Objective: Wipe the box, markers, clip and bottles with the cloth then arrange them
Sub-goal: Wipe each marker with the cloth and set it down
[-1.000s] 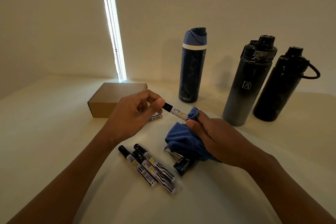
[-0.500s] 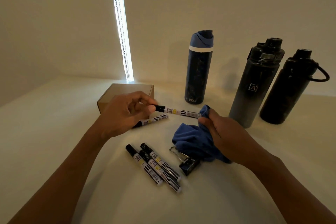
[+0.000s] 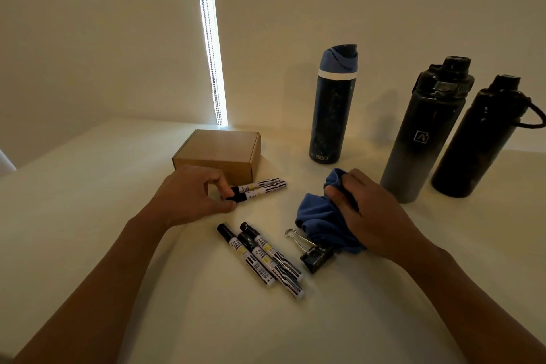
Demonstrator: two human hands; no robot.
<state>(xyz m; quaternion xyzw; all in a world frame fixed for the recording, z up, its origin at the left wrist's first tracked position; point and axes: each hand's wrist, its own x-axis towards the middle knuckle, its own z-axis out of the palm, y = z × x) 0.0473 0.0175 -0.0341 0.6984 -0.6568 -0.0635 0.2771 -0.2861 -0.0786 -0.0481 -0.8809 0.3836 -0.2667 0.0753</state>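
My left hand [image 3: 192, 195] pinches the black cap end of a white marker [image 3: 260, 193] lying on the table beside a second marker [image 3: 266, 183], just in front of the cardboard box [image 3: 220, 154]. My right hand [image 3: 372, 216] grips the bunched blue cloth [image 3: 316, 216], which rests on the table. Three more markers [image 3: 263, 257] lie side by side in front of me. A black binder clip [image 3: 316, 255] sits next to the cloth's near edge. Behind stand a navy bottle with a blue lid [image 3: 332, 115], a grey-black bottle [image 3: 419, 145] and a black bottle with a loop handle [image 3: 475, 145].
The pale table [image 3: 88, 216] meets the wall behind the bottles. A bright vertical light strip [image 3: 209, 38] runs down the wall to the table behind the box. The table's left corner edge shows at far left.
My left hand has drawn the marker out of the cloth and lowered it onto the table beside the other marker by the box. My right hand has sunk down with the cloth.
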